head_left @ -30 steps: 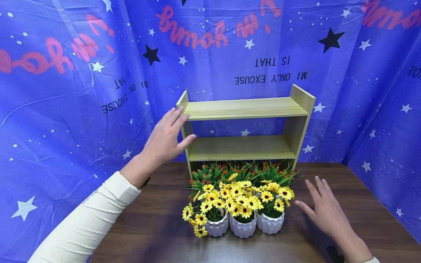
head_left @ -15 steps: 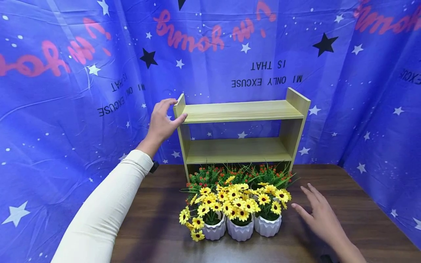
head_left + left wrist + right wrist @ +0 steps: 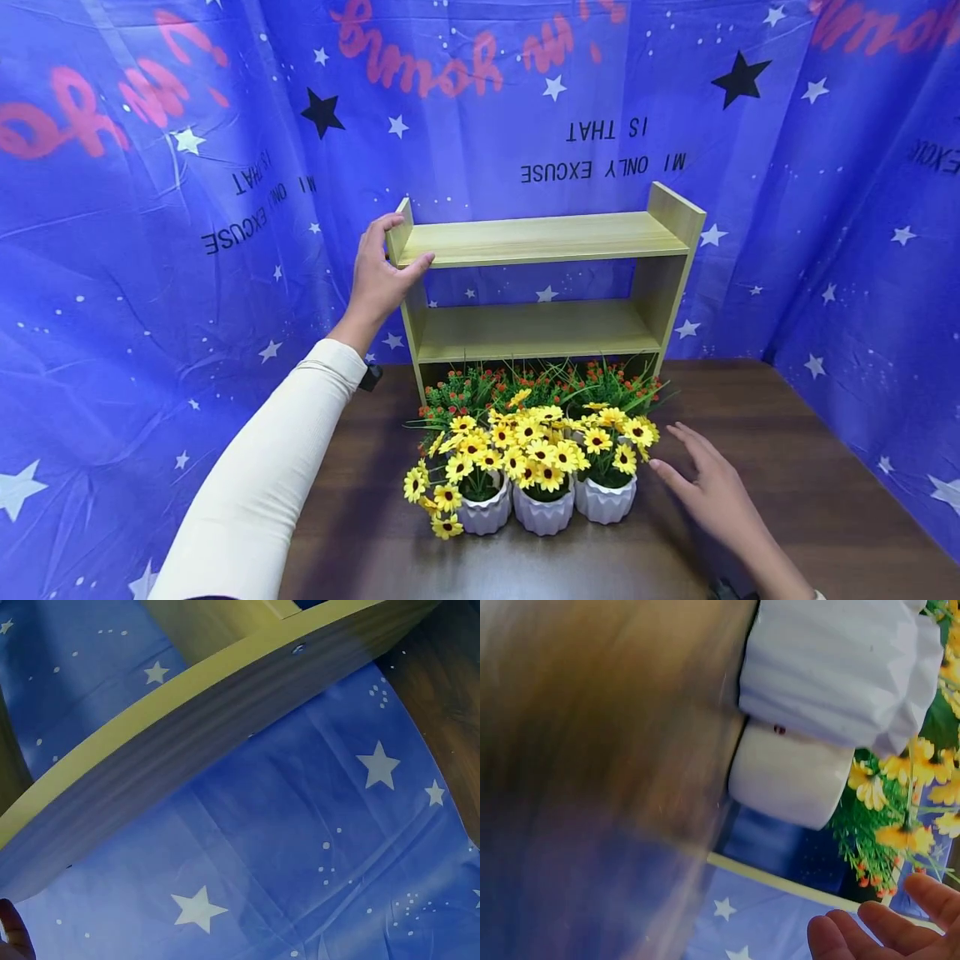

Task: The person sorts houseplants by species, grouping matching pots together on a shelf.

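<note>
A light wooden two-tier shelf [image 3: 540, 239] stands at the back of the table. My left hand [image 3: 377, 273] grips its left side panel near the top, thumb in front and fingers at the outer edge. In the left wrist view one fingertip [image 3: 15, 930] shows beside the panel [image 3: 180, 739]. My right hand [image 3: 708, 487] is held with fingers extended, just right of the nearest potted yellow flowers [image 3: 611, 437] in a white fluted pot [image 3: 606, 502]. In the right wrist view, its fingers [image 3: 889, 928] are apart from the pots.
Two more white pots of yellow flowers, a left one [image 3: 486, 512] and a middle one [image 3: 543, 512], complete the front row. Behind them, red-flowered green plants [image 3: 457, 396] stand against the shelf's base. A blue star-printed curtain [image 3: 465, 158] surrounds the brown table [image 3: 787, 450].
My left hand has settled from an extended pose onto the shelf's left panel. My right hand has moved slightly left, closer to the right flowerpot. The view has shifted a little.
</note>
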The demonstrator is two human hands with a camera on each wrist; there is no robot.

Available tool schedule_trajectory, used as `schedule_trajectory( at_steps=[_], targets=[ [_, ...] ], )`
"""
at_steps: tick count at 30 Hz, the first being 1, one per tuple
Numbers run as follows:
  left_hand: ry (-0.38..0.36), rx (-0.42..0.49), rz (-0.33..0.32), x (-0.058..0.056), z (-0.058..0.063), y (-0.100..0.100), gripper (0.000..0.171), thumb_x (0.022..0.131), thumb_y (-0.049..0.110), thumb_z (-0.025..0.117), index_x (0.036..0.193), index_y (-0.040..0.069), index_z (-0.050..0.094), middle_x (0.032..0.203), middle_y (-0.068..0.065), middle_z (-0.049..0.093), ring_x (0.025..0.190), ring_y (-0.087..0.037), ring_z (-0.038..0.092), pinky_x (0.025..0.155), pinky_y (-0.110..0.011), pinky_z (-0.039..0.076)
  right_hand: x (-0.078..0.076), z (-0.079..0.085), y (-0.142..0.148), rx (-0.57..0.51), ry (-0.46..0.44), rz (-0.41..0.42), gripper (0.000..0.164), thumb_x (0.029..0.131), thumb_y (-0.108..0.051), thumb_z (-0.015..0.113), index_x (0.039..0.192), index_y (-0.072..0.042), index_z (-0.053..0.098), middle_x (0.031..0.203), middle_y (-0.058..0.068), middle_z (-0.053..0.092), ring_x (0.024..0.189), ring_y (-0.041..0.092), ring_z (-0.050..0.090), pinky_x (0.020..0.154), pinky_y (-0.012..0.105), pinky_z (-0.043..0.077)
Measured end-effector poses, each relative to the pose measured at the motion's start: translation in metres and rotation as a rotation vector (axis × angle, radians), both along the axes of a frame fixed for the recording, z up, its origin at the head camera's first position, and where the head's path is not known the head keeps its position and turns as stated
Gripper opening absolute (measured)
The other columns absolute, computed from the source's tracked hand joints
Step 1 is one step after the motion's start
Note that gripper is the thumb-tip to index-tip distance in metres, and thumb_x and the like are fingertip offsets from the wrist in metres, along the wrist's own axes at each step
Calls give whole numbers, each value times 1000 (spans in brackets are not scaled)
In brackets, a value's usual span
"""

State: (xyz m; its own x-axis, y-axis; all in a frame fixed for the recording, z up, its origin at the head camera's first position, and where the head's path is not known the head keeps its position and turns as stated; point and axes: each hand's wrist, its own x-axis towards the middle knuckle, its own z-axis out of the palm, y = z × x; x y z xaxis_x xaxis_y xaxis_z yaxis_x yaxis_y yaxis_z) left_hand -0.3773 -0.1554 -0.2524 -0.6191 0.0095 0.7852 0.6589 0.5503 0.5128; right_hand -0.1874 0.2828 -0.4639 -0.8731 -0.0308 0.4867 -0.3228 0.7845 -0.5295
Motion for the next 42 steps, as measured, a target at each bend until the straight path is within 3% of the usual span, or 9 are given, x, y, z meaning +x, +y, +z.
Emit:
schedule_trajectory(
  at_steps=[6,15,22,25,35,42],
  targets=[
    [7,20,28,-1,-4,4,74,79,26,83,140,8,45,147,-6,48,134,-20,41,110,-34,29,4,-5,-7,-33,-52,-7,60,91,-29,72,134,7,52,135,31,52,120,50,50,92,63,40],
    [18,115,-20,-3,-10,8,69,78,20,83,134,9,44,149,0,46,132,-19,43,108,-39,32,12,-15,-20,-120,-226,-14,66,91,-37,71,138,5,49,129,34,55,113,49,57,88,61,47],
    [15,150,-37,-3,-10,6,69,77,16,84,133,8,45,148,-1,47,132,-16,44,108,-35,31,13,-17,-38,-251,-351,-7,65,88,-37,75,134,4,51,124,28,61,110,39,62,84,44,53],
    [13,161,-51,-4,-9,6,69,76,15,84,132,8,45,146,0,48,130,-15,45,107,-31,32,12,-19,-47,-299,-385,0,64,87,-34,76,132,3,51,126,27,61,114,38,60,90,45,52],
    [-21,167,-26,-2,-9,9,69,77,19,84,134,11,45,147,4,46,127,-19,44,103,-35,34,9,-27,-64,-366,-418,-69,77,83,-34,80,135,7,41,126,27,58,116,38,56,94,46,47],
    [-18,161,-34,-2,-9,10,68,78,19,83,134,11,45,146,4,47,126,-21,45,102,-36,35,8,-33,-73,-404,-406,-88,86,80,-31,82,136,10,32,131,34,49,121,45,50,101,56,39]
  ],
)
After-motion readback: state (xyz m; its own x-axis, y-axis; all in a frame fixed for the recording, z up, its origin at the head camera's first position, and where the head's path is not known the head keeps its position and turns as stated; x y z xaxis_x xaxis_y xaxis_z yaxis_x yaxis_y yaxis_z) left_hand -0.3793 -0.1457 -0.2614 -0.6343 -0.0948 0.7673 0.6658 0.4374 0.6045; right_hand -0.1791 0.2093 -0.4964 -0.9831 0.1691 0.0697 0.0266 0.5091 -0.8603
